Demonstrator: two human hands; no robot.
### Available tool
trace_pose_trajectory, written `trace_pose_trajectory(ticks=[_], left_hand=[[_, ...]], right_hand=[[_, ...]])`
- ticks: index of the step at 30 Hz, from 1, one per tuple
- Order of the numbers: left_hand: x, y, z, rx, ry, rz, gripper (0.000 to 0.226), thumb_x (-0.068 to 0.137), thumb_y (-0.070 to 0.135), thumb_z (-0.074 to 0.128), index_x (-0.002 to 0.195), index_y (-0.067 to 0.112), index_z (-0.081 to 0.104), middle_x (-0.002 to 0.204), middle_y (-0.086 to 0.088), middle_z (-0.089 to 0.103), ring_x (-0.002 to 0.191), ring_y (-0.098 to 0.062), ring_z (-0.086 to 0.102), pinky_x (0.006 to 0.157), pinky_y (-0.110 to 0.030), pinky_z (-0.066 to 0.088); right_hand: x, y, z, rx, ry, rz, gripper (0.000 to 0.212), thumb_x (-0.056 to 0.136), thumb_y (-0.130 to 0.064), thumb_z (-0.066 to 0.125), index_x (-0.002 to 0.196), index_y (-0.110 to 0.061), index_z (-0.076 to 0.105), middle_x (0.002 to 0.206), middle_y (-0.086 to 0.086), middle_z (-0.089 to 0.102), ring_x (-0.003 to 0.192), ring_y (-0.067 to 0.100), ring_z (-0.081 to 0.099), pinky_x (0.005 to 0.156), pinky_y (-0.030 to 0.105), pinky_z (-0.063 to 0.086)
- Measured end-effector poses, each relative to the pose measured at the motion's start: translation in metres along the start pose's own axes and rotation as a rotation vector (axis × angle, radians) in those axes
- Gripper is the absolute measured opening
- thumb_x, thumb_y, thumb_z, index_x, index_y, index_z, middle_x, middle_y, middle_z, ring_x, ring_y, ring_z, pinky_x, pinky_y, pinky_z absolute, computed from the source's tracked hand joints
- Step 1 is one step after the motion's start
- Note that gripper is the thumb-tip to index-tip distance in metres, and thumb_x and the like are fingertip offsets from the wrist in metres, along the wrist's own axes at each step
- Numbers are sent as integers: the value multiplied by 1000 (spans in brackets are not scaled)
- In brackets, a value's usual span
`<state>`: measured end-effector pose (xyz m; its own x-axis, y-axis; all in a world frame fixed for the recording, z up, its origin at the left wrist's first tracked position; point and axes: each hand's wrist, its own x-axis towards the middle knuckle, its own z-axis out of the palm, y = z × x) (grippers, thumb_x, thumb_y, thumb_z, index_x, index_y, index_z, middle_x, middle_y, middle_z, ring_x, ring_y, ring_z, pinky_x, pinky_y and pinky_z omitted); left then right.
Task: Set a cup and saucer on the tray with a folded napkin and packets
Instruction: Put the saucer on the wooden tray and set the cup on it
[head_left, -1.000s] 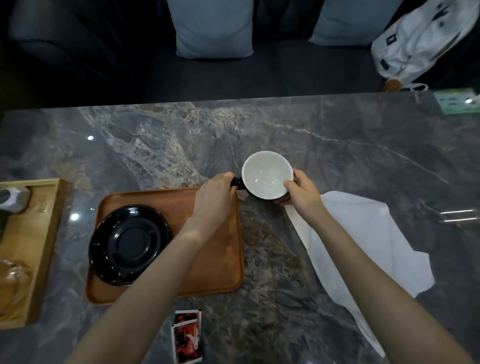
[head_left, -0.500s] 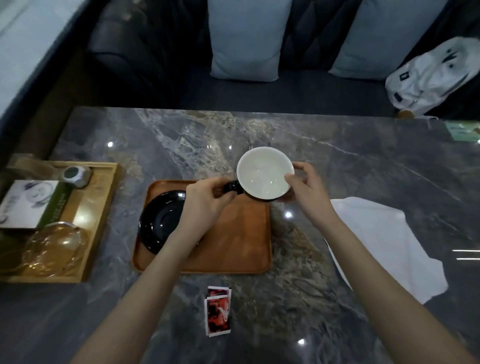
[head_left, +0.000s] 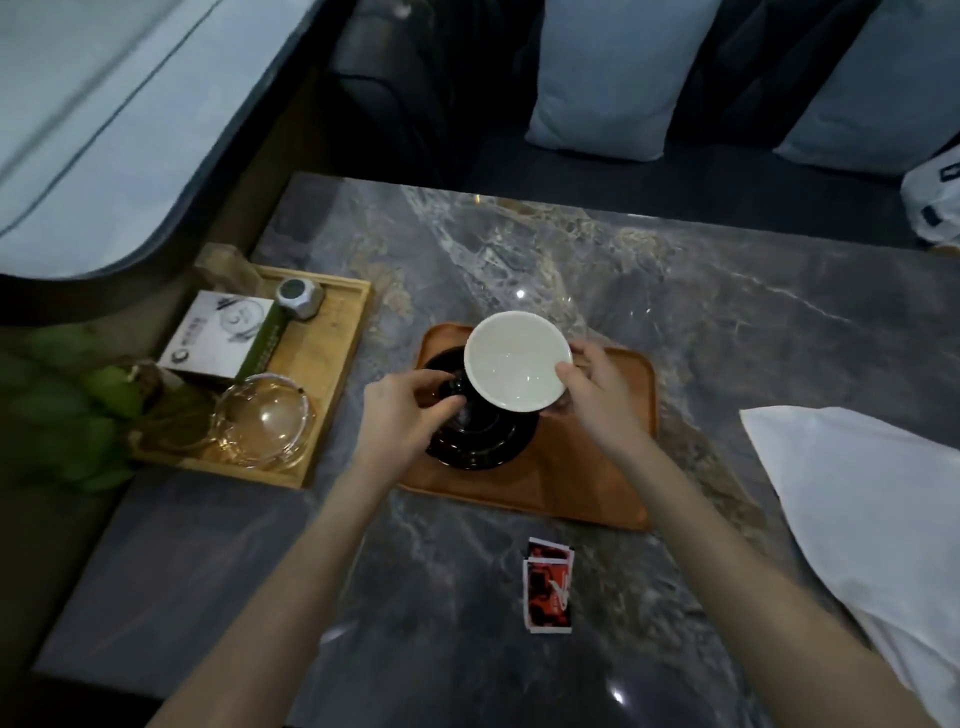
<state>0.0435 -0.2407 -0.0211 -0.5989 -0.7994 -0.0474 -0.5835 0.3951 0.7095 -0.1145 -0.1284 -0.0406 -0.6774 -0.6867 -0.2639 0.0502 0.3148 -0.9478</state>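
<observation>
A cup (head_left: 517, 361), white inside and black outside, is held just over the black saucer (head_left: 483, 441) that lies on the left half of the brown wooden tray (head_left: 587, 478). My left hand (head_left: 402, 421) pinches the cup's black handle. My right hand (head_left: 597, 389) grips the cup's right rim and side. Whether the cup touches the saucer I cannot tell. Red packets (head_left: 548, 584) lie on the marble table in front of the tray. A white napkin (head_left: 872, 519) lies spread out at the right, off the tray.
At the table's left edge stands a light wooden tray (head_left: 332, 374) with a box (head_left: 223, 332), a glass bowl (head_left: 262, 421) and a small metal object (head_left: 298, 297). Green leaves (head_left: 72, 415) lie beside it. A dark sofa with pale cushions (head_left: 613, 78) is beyond the table.
Both hands carried the cup leftward from the bare table to above the saucer on the tray. The camera view swung left, bringing the left wooden tray fully into sight.
</observation>
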Motion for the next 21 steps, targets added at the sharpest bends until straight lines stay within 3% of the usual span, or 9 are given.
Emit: trace_pose_trajectory(ticks=[2, 6, 11, 15, 21], left_hand=[[-1, -13, -4, 7, -7, -9, 27, 73, 16, 74, 99, 8, 71, 97, -13, 74, 91, -20, 67, 78, -22, 43], [0, -30, -7, -18, -54, -42, 24, 73, 12, 73, 97, 6, 72, 92, -13, 74, 78, -10, 63, 68, -10, 40], [1, -45, -4, -72, -107, -124, 24, 74, 10, 73, 98, 6, 71, 94, -12, 74, 78, -9, 64, 72, -11, 44], [7, -52, 1, -63, -108, -165, 27, 73, 8, 73, 100, 4, 71, 97, -14, 73, 79, -9, 63, 68, -6, 42], [7, -58, 5, -39, -140, -190, 29, 73, 11, 73, 102, 5, 70, 100, -12, 73, 88, -17, 68, 84, -23, 49]], right_hand=[[4, 8, 13, -47, -25, 0, 17, 95, -10, 41, 108, -19, 45, 90, -4, 56, 53, 10, 58, 52, 28, 52], [12, 18, 32, -72, -57, -2, 17, 95, -9, 39, 106, -19, 46, 84, -3, 58, 42, 3, 58, 41, 15, 45], [17, 27, 44, -98, -91, 6, 18, 96, -7, 38, 108, -18, 45, 88, -1, 55, 52, -4, 59, 42, 12, 45], [20, 32, 47, -130, -79, -4, 18, 96, -9, 40, 108, -20, 47, 95, 2, 56, 64, 9, 57, 44, 12, 45], [20, 38, 48, -148, -69, -29, 22, 96, -11, 41, 116, -15, 50, 98, -2, 56, 70, 9, 57, 48, 12, 47]])
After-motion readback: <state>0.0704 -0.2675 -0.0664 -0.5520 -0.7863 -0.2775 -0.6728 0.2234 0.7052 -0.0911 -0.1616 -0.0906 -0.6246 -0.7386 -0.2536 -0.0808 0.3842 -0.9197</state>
